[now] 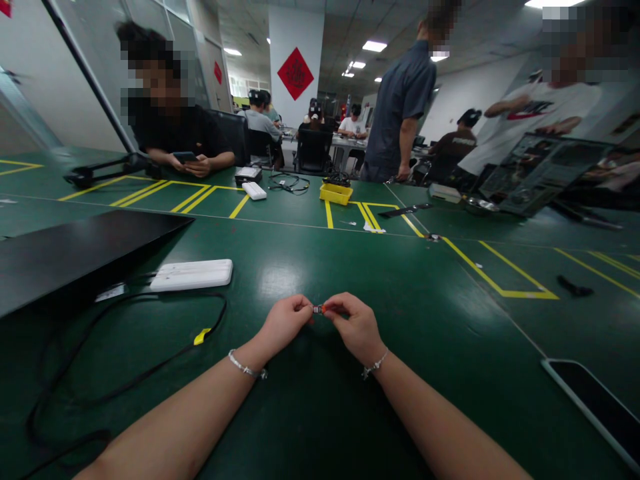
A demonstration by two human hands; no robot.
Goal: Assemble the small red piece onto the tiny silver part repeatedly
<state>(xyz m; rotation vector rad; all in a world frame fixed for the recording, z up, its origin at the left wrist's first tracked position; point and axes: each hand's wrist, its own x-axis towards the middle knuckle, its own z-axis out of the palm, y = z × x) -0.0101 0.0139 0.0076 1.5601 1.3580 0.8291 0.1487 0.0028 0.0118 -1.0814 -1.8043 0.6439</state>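
Over the green table (320, 413), my left hand (286, 323) and my right hand (356, 325) face each other, fingertips pinched. Between them is a tiny part (317, 309), silvery and dark, with a bit of orange-red at its right end by my right fingertips. Both hands grip it, the left at its left end and the right at the orange-red end. Its exact shape is too small to make out, and fingers hide part of it.
Left lie a white power bank (193, 275), a black cable (145, 380) and a dark slanted panel (85, 247). A phone (595, 407) is at right. Farther off are a yellow tray (336, 193), a computer case (543, 173) and a seated person (175, 127).
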